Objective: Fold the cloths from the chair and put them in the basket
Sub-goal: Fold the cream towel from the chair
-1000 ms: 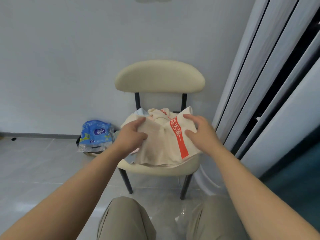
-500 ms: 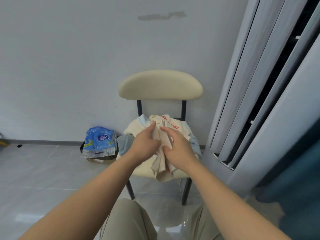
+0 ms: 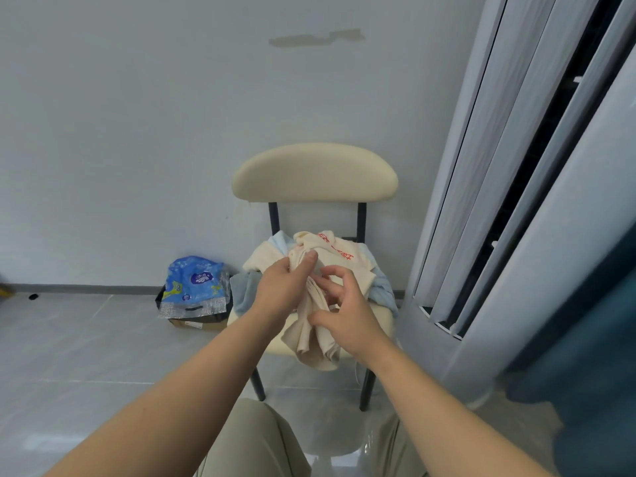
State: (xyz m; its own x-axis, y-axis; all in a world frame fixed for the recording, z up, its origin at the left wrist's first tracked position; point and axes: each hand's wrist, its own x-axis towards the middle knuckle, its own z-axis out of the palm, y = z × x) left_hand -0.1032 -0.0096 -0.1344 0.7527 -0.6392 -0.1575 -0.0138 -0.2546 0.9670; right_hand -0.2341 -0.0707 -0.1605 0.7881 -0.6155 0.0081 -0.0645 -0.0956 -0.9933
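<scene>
- The left hand (image 3: 280, 292) is gripping a bunched cream cloth (image 3: 311, 342) near its top, with fingers curled round it and thumb raised.
- The right hand (image 3: 347, 320) is pinching the same cloth lower down, thumb against bent fingers.
- The cream cloth is hanging in folds over the front edge of the chair (image 3: 315, 173) seat.
- A red-printed cloth (image 3: 339, 253) and a light blue cloth (image 3: 382, 290) are lying heaped toward the seat's back edge.
- A blue plastic bag (image 3: 194, 284) is sitting on the floor left of the chair.

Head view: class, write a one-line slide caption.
Left hand grips a bunched cream cloth as the right hand touches it, above a cream chair piled with more cloths.
</scene>
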